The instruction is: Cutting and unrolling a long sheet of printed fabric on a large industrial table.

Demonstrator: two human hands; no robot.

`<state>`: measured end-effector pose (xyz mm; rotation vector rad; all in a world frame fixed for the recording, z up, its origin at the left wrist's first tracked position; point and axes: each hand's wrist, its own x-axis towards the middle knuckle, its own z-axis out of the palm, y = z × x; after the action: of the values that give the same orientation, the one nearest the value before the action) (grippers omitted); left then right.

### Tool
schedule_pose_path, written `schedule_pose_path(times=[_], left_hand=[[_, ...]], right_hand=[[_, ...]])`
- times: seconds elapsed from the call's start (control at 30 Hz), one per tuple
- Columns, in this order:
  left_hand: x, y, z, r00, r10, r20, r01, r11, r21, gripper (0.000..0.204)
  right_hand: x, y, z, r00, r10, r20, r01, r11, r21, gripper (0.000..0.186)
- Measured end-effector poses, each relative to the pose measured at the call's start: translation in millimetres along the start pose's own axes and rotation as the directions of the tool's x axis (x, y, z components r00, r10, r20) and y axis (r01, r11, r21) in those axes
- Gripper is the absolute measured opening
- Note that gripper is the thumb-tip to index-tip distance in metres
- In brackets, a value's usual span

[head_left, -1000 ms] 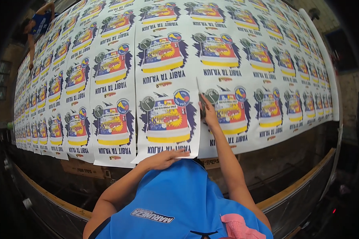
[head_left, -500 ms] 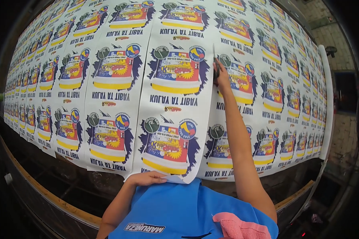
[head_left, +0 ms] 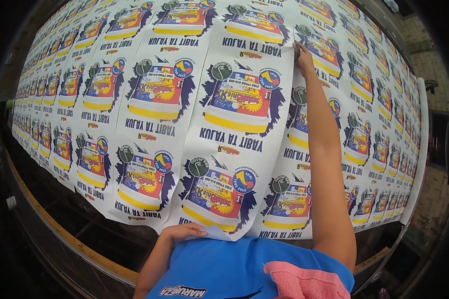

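A wide white printed sheet covers the surface before me, with the same colourful tub picture repeated in rows. My right hand is stretched far forward, closed round the dark handles of a pair of scissors. The scissors sit at the top of a long cut that runs back toward me. Left of this cut, the strip's right edge lies loose over the rest of the sheet. Close to my body, my left hand pinches the strip's near edge, which curls up between thumb and fingers.
At the right end stands a white roll-like bar along the sheet's edge. A wooden-edged frame runs along the near side, with a dark gap below the sheet. A pink towel hangs over my blue shirt.
My right hand has moved farther forward with the scissors, and the cut is longer. My left hand still pinches the near edge. The view has shifted slightly.
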<state>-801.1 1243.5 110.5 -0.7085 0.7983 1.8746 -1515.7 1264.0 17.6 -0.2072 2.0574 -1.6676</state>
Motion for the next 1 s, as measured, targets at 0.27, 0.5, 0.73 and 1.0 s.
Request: schedule_pose_path(times=[0.27,0.5,0.73,1.0], left_hand=[[9,-16,6,0.991,0.067,-0.120,-0.058,0.995,0.077,0.049],[17,10,65,0.954,0.261,0.146,-0.295,0.905,0.306,0.047],[82,-10,95,0.951,0.277,-0.138,-0.009,0.468,0.884,0.047],[102,-59,109,0.979,0.104,-0.177,0.164,0.125,0.978,0.057]], right_hand=[[-139,29,-39,0.996,-0.065,0.061,0.055,0.987,0.152,0.037],[-421,117,-156,0.980,0.132,-0.147,-0.089,0.959,0.270,0.043],[-674,199,-324,0.692,0.288,-0.662,-0.024,0.926,0.377,0.039],[-838,289,-327,0.598,0.357,-0.718,0.207,0.797,0.568,0.046]])
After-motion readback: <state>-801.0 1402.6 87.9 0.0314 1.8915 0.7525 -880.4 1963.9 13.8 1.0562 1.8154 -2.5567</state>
